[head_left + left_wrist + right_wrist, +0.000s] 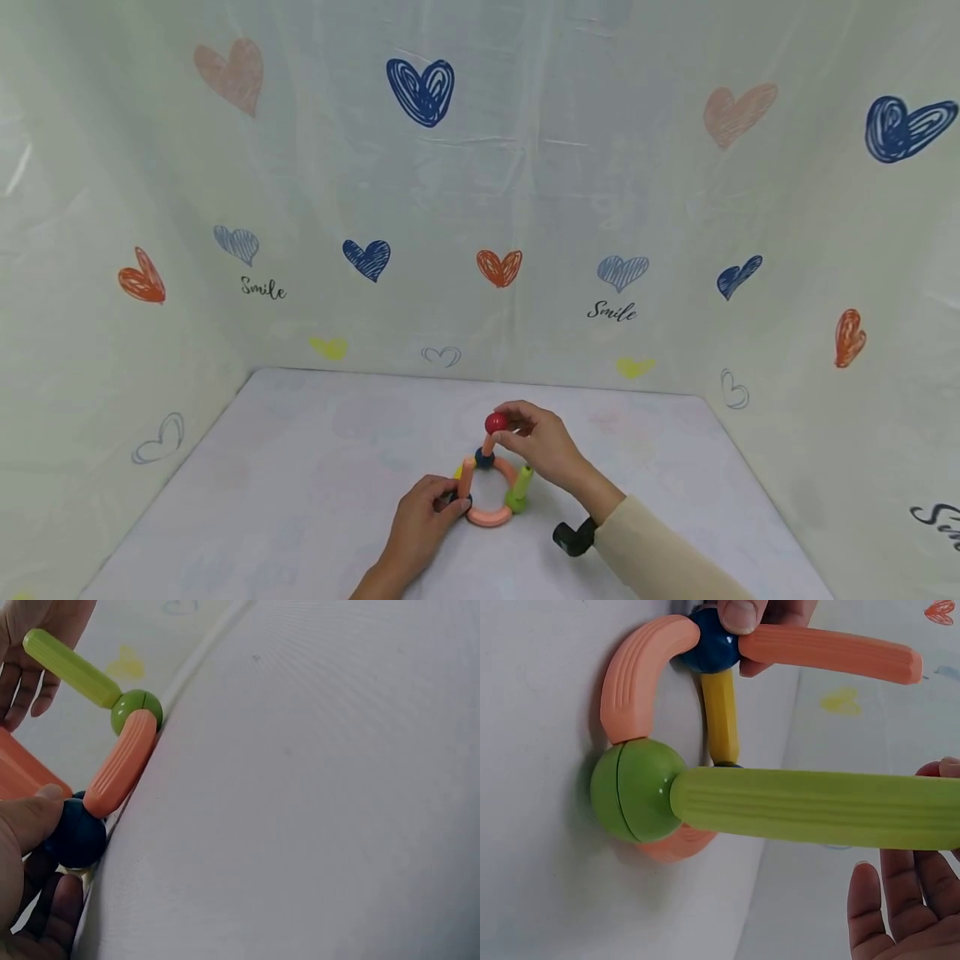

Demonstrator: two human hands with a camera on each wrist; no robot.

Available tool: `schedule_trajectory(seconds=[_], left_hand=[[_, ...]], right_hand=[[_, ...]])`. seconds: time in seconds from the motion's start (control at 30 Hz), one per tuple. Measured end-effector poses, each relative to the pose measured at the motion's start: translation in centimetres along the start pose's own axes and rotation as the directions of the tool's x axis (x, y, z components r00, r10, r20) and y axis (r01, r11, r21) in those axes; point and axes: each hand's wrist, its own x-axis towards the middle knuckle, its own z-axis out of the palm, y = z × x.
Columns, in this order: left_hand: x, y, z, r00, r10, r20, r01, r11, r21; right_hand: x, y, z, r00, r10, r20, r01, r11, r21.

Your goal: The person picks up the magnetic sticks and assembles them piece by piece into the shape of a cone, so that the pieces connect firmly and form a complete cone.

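Note:
A ring of toy rods and balls lies on the table. My left hand [423,521] pinches a dark blue ball [76,834] at the ring's near left, with an orange rod [832,651] standing up from it. At the far side, my right hand [547,442] holds a red ball [496,423] between thumb and fingers, on top of an upright orange rod [488,446] over another dark blue ball [484,458]. A green ball [636,790] with an upright light green rod [810,808] sits at the right. Curved orange rods [122,765] and a yellow rod [720,716] link the balls.
The white table [300,483] stretches out around the ring. A pale curtain [525,192] printed with hearts hangs behind and at both sides. A black angled device [574,538] sits by the right wrist, next to the beige sleeve [660,554].

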Motion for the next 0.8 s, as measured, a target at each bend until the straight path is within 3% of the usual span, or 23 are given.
schedule_trajectory(seconds=[0.2, 0.43, 0.8], left_hand=[[0.3, 0.6, 0.6, 0.998, -0.049, -0.047, 0.051, 0.998, 0.043], [0.5, 1.4, 0.8, 0.992, -0.114, -0.057, 0.118, 0.990, 0.081], [0.6, 1.3, 0.8, 0.995, -0.071, -0.075, 0.078, 0.993, 0.089]], right_hand=[[-0.3, -0.3, 0.4, 1.000, -0.026, 0.003, 0.026, 1.000, -0.009], [-0.6, -0.2, 0.6, 0.998, -0.053, 0.027, 0.053, 0.999, -0.008], [-0.5, 0.3, 0.8, 0.993, -0.107, 0.051, 0.107, 0.994, 0.008]])
